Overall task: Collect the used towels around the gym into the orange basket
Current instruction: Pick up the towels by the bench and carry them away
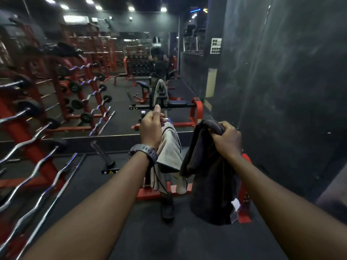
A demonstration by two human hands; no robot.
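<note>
My right hand [226,138] is shut on a dark grey towel [210,177] that hangs down from my fist, a white label near its lower edge. My left hand [151,126], with a dark watch on the wrist, is closed at the top of a light grey towel [170,149]. That towel drapes down over a red-framed gym machine [246,186] in front of me. The two towels hang side by side, a small gap between them. No orange basket is in view.
A red rack with several chrome curl bars [37,166] runs along my left. A wall mirror [120,72] ahead reflects benches, dumbbell racks and a person. A dark wall [281,91] stands close on my right. Black rubber floor [169,241] lies under my arms.
</note>
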